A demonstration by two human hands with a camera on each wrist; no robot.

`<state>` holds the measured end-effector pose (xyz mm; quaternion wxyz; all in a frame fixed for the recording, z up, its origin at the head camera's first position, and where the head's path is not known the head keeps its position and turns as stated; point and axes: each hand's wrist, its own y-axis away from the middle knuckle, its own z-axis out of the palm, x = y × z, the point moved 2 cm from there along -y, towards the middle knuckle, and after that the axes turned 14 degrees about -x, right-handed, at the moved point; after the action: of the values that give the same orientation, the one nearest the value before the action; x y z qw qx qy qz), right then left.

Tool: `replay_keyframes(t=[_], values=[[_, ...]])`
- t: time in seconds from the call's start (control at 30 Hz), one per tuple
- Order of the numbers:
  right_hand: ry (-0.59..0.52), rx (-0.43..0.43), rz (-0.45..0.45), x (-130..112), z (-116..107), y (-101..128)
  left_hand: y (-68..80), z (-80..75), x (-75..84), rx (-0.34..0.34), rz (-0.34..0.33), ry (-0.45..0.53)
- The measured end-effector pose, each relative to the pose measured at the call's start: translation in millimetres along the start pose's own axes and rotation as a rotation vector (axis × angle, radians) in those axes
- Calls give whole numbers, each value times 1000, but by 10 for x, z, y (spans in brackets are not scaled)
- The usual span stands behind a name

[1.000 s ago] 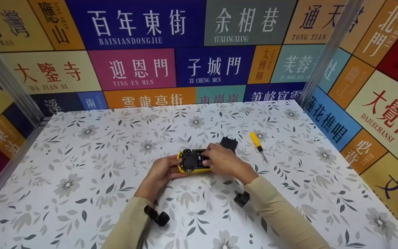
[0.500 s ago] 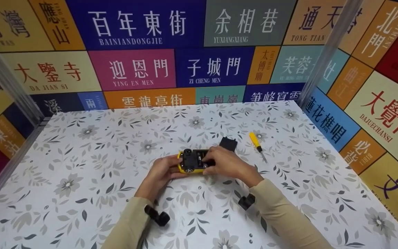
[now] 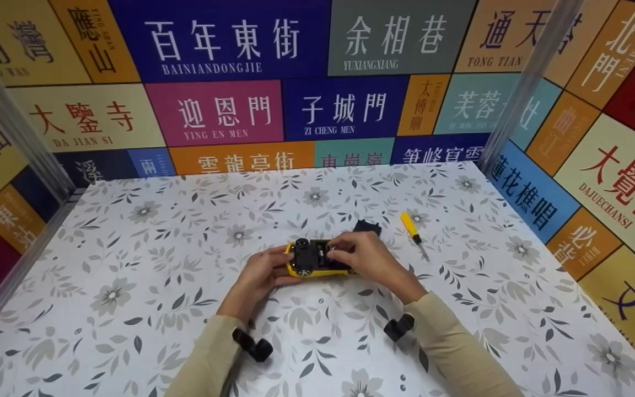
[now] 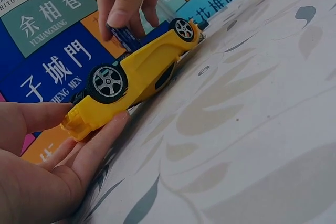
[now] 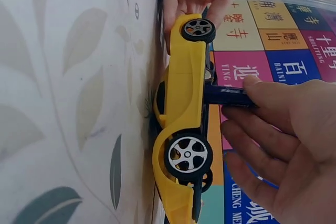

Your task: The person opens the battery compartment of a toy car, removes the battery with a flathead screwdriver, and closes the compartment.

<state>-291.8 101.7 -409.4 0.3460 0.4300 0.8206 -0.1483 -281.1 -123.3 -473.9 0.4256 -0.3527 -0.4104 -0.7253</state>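
Yellow plastic toy car w/ black underside (image 3: 307, 258) lies belly-up in front of the person, on or just above the white floral-patterned bench (image 3: 196, 220); can't tell if it's touching. Long axis runs approx. L–R across the person's front.

L hand (image 3: 257, 271) grips the L end, fingers on opposite sides. R hand (image 5: 299, 135) is over the R half, near-closed, pinching a small dark-blue cylinder, prob. a battery (image 5: 229, 96), btwn thumb & fingers.

Key relation: cylinder stands approx. square to the underside, low end at the open bay mid-car; in it or just at it, unclear. R hand's nearer the bay.

Flat black plastic piece (image 3: 369, 226) lies just beyond R hand; yellow-handled screwdriver (image 3: 410, 226) further R, apart from both.
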Motion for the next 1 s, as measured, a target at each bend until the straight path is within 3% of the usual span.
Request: replay_keyframes(t=[0.27, 0.53, 0.67, 1.0], values=[[-57, 114, -74, 33, -203, 101, 0, 18, -19, -9, -2, -1], [-171, 125, -59, 115, -484, 216, 2, 14, -23, -2, -2, -7], [-245, 154, -9, 199, -604, 251, 6, 3, -29, -5, 2, -15], [-359, 182, 20, 474, -681, 227, 23, 1, -28, -8, 13, -9]])
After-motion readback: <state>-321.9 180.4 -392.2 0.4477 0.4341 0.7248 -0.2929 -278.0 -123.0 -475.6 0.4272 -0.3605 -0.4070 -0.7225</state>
